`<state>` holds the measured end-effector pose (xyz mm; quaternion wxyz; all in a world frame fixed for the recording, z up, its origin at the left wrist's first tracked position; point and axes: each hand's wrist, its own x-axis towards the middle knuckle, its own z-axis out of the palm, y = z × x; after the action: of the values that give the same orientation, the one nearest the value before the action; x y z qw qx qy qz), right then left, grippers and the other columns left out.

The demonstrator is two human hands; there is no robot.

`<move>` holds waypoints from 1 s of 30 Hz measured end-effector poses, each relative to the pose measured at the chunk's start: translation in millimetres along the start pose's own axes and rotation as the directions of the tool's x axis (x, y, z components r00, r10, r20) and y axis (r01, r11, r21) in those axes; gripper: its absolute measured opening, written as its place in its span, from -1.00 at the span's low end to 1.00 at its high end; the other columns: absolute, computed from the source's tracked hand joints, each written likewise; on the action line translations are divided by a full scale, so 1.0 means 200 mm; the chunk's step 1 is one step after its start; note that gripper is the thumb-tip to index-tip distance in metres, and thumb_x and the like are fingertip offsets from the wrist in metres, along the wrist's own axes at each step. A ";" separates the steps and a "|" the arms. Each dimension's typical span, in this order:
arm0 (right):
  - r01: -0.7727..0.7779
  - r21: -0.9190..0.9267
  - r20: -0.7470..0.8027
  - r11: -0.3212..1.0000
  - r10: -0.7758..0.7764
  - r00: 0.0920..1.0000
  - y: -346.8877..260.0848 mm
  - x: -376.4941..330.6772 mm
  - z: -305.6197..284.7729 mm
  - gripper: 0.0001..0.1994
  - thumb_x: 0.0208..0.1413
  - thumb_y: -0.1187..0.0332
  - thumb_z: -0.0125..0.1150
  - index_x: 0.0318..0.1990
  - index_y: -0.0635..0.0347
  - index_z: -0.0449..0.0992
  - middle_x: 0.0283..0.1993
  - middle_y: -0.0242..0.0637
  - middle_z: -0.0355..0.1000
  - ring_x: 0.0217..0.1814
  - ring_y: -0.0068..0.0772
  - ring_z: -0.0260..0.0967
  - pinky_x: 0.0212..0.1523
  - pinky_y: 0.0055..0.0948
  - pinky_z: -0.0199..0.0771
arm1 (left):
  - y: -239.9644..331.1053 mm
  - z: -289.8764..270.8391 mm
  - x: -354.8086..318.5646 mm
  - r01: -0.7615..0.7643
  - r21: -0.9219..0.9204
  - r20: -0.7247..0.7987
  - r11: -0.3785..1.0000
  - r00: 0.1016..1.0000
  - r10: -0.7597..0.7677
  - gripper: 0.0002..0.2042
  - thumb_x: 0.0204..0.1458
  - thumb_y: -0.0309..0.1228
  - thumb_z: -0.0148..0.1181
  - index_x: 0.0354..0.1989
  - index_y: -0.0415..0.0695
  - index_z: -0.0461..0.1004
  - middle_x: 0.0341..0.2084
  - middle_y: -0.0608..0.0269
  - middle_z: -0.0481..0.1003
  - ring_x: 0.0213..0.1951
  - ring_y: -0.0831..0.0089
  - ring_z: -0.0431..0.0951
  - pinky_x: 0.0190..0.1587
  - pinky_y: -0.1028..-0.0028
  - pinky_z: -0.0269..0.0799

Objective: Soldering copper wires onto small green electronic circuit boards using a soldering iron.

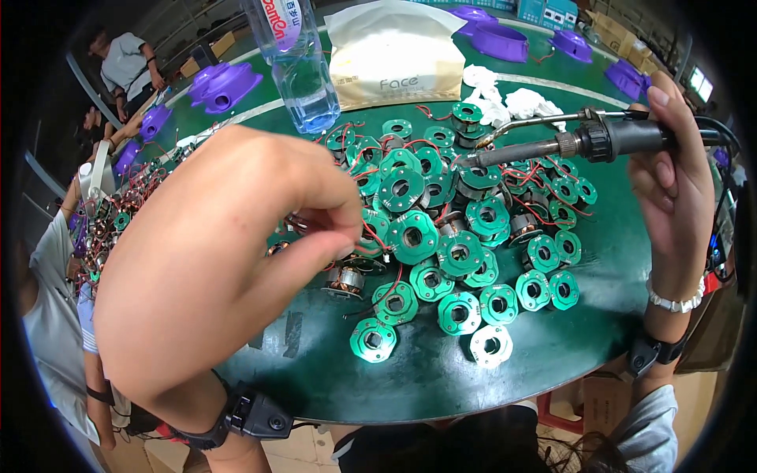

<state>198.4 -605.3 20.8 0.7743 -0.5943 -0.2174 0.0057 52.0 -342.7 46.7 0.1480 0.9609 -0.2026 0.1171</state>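
My right hand (669, 158) is closed round the black handle of a soldering iron (583, 144) with a thin metal tube fixed along its top. The iron's tip points left, over a heap of small motors with round green circuit boards (412, 236). At the left of the heap, the thumb and forefinger of my left hand (252, 229) are pinched together on a red wire (371, 247). My hand hides part of the motors beneath it. Close under its fingers lies a motor on its side, its metal core (344, 280) showing.
A clear water bottle (303, 87) and a tissue pack (397, 59) stand behind the heap, with crumpled white tissues (505, 101) beside them. Purple housings (223, 85) line the far part of the green table (441, 386). Other people (130, 67) sit at the left, near more wired parts.
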 end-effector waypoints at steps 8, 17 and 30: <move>0.055 0.128 0.004 0.990 -0.056 0.998 0.02 0.06 -0.07 -0.73 0.09 0.39 -0.02 -0.05 0.26 0.28 -0.57 -0.50 0.20 -0.80 -0.87 -0.20 -0.87 -0.81 -0.28 | 0.01 0.21 0.19 -0.036 -0.291 -0.320 0.956 0.945 -0.061 -0.96 -0.12 -0.61 0.05 -0.48 -0.33 0.37 -0.58 0.29 0.39 -0.48 0.62 0.35 -0.38 0.66 0.25; 0.006 0.058 -0.071 0.998 -0.001 0.997 -0.03 0.03 -0.09 -0.62 0.06 0.38 0.01 0.05 0.24 0.24 -0.40 -0.40 0.34 -0.80 -0.86 -0.18 -0.86 -0.83 -0.26 | 0.04 0.17 0.18 0.188 -0.204 -0.139 0.961 0.966 -0.218 -0.96 -0.16 -0.58 0.11 -0.54 -0.27 0.39 -0.63 0.39 0.35 -0.58 0.72 0.22 -0.54 0.71 0.08; -0.105 -0.058 0.047 0.993 0.108 0.993 -0.01 0.00 0.00 -0.65 0.04 0.35 0.01 -0.01 0.19 0.20 -0.51 -0.48 0.26 -0.82 -0.92 -0.14 -0.89 -0.87 -0.25 | 0.06 0.19 0.12 0.176 -0.361 -0.168 0.916 0.954 -0.249 -0.77 -0.19 -0.69 0.12 -0.35 -0.21 0.28 -0.55 0.35 0.36 -0.54 0.71 0.27 -0.52 0.72 0.14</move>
<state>197.7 -605.8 22.4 0.7504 -0.6259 -0.2048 0.0559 74.3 -374.7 22.0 0.3451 0.9190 -0.0970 0.1640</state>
